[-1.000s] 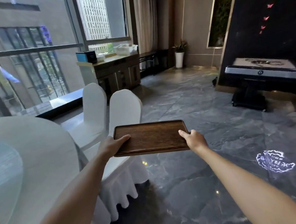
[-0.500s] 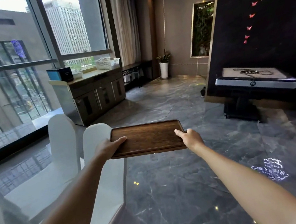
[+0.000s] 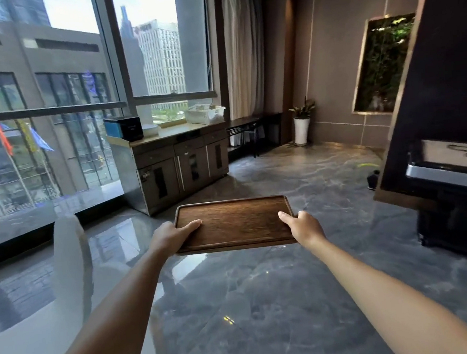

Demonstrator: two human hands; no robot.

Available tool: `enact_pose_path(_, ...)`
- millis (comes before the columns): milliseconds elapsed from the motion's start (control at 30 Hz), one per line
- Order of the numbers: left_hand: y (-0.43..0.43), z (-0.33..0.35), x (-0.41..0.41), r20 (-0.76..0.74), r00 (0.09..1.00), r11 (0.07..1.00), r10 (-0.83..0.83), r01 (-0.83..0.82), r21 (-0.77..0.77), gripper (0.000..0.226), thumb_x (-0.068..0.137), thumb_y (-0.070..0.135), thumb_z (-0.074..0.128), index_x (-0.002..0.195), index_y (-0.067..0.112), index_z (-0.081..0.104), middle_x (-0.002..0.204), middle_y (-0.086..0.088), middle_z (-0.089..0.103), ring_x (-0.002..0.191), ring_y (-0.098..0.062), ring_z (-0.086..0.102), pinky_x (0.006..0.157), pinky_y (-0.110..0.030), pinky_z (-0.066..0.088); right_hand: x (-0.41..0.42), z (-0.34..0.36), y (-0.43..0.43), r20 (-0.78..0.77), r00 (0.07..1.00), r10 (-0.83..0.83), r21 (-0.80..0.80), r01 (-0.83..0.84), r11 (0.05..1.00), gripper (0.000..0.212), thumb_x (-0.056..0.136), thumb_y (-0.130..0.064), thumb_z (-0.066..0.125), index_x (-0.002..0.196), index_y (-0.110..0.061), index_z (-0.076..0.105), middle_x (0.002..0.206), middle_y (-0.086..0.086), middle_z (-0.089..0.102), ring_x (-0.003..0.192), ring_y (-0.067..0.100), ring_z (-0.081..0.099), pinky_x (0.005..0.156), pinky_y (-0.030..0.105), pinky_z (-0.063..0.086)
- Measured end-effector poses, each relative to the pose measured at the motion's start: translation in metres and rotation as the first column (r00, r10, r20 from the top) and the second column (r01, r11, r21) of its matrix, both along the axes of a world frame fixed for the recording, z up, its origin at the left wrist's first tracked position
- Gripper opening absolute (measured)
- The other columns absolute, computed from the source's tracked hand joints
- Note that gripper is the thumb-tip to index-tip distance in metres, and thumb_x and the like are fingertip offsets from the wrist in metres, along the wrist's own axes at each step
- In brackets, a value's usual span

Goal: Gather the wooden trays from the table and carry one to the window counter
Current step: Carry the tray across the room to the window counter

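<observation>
A dark wooden tray point(image 3: 237, 223) is held level in front of me, above the marble floor. My left hand point(image 3: 172, 235) grips its left edge, thumb lying on top. My right hand point(image 3: 302, 227) grips its right edge the same way. The tray carries nothing. The window counter point(image 3: 176, 132), a long cabinet with dark doors, stands ahead and slightly left under the big windows, still some distance beyond the tray.
On the counter sit a black-and-blue box point(image 3: 123, 129), a white round object point(image 3: 150, 130) and a white basket point(image 3: 205, 114). A white-covered chair point(image 3: 68, 249) is at the left. A dark table point(image 3: 454, 175) and a tall panel stand right. A potted plant point(image 3: 301, 124) is in the far corner.
The view has swung away from the round table and chairs and moved closer to the counter. Both hands keep the same hold on the tray.
</observation>
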State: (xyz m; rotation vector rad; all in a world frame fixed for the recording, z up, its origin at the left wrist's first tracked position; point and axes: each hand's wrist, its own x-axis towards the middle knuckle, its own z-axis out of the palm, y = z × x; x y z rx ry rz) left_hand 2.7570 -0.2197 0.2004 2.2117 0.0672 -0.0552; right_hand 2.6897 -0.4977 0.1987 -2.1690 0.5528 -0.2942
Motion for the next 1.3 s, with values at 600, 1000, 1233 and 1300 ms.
enact_pose_path(600, -0.088, -0.01, 0.506, 0.017, 0.996, 0.995, 0.089, -0.09, 0.04, 0.066, 0.068, 0.065, 0.063, 0.084, 0.001, 0.065, 0.086, -0.012, 0.066, 0.086, -0.029, 0.062, 0.069, -0.032, 0.044, 0.523, -0.015, -0.092, -0.008, 0.997, 0.073, -0.014, -0.073, 0.997, 0.053, 0.086, -0.049, 0.049, 0.101, 0.0, 0.058, 0.114, 0.02, 0.062, 0.106, 0.035, 0.055, 0.075, 0.033, 0.035)
enact_pose_path(1000, -0.141, -0.031, 0.828, 0.02, 0.986, 0.981, 0.163, -0.165, 0.101, 0.052, 0.069, 0.063, 0.064, 0.063, 0.014, 0.05, 0.066, 0.0, 0.053, 0.072, -0.022, 0.054, 0.059, -0.031, 0.039, 0.868, -0.046, -0.144, -0.023, 0.989, 0.148, 0.025, -0.147, 0.989, 0.048, 0.087, -0.045, 0.051, 0.098, 0.0, 0.06, 0.112, 0.02, 0.063, 0.103, 0.035, 0.056, 0.073, 0.03, 0.034)
enact_pose_path(1233, -0.18, -0.01, 1.031, 0.047, 0.97, 0.967, 0.238, -0.241, 0.079, 0.052, 0.071, 0.064, 0.061, 0.066, 0.013, 0.051, 0.084, -0.007, 0.058, 0.08, -0.026, 0.054, 0.069, -0.032, 0.04, 1.095, -0.011, -0.185, 0.034, 0.975, 0.221, 0.014, -0.222, 0.975, 0.048, 0.087, -0.044, 0.051, 0.104, 0.0, 0.059, 0.115, 0.02, 0.062, 0.106, 0.035, 0.055, 0.083, 0.035, 0.041)
enact_pose_path(1300, -0.185, -0.003, 1.084, 0.052, 0.967, 0.963, 0.251, -0.255, 0.093, 0.056, 0.072, 0.064, 0.06, 0.076, 0.008, 0.055, 0.087, -0.007, 0.057, 0.081, -0.025, 0.053, 0.07, -0.032, 0.04, 1.151, -0.006, -0.191, 0.031, 0.972, 0.232, 0.018, -0.233, 0.972, 0.049, 0.087, -0.045, 0.051, 0.106, -0.001, 0.059, 0.115, 0.019, 0.062, 0.105, 0.035, 0.055, 0.086, 0.037, 0.042)
